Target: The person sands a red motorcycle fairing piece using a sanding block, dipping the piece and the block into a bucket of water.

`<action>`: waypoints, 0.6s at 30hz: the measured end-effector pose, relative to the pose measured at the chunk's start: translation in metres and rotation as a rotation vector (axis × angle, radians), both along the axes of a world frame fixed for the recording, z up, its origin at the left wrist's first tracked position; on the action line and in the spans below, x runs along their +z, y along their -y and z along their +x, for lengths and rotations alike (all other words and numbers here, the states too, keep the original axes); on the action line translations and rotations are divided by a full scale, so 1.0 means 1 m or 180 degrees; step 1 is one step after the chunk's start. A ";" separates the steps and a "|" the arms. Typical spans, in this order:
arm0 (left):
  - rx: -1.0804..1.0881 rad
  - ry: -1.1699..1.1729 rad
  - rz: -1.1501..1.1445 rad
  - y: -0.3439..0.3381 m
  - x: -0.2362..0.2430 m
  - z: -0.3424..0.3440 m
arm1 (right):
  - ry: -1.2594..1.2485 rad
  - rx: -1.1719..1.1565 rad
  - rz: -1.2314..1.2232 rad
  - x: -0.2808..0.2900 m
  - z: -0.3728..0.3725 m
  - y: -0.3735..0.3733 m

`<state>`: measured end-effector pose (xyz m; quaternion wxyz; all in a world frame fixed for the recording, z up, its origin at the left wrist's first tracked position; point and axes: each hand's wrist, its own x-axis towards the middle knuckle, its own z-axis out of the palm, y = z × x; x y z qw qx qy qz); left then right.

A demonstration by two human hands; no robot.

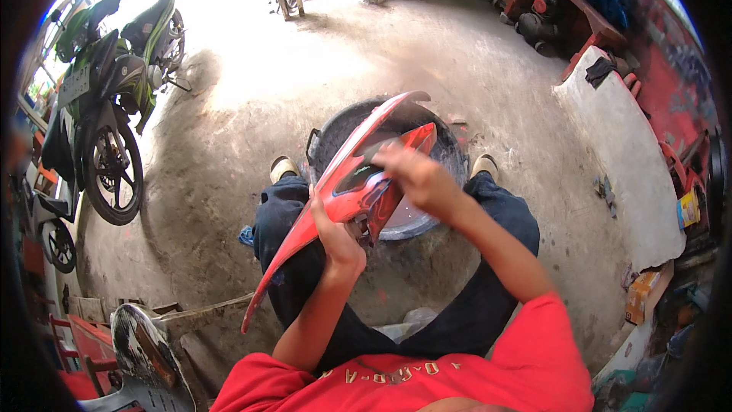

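A long curved red motorcycle fairing panel [286, 248] with a pale edge and coloured graphics slants across my left thigh and over a dark round tub [316, 133]. My left hand [339, 243] grips its lower side, with the fingers partly hidden behind it. Against the panel's upper face rests my right hand [415, 175], its closed fingers smeared by motion. Something dark sits at those fingertips; what it is cannot be made out. Below the panel, cloudy liquid [408, 221] shows inside the tub.
Motorcycles stand at the left, the nearest with a black front wheel [114, 164]. A worn chair [156, 351] is at lower left. Along the right lie a pale slab [629, 175], a red wooden bench [587, 19] and an orange box [644, 297]. My shoes flank the tub.
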<state>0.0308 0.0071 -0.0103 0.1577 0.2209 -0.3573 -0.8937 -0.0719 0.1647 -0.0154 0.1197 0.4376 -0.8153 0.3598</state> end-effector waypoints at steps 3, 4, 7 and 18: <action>0.0098 0.0006 0.0051 0.002 -0.001 0.000 | -0.0164 -0.0020 0.0103 -0.009 0.001 0.001; 0.0122 0.0007 0.0054 0.006 0.000 0.002 | -0.0207 0.0284 0.0135 -0.006 0.012 0.008; -0.0322 -0.0114 0.0139 0.013 -0.001 0.009 | -0.0122 0.0671 0.0006 0.019 0.050 0.023; -0.0430 0.0024 0.0438 0.013 -0.002 0.007 | -0.0164 0.0840 -0.0256 0.018 0.041 0.019</action>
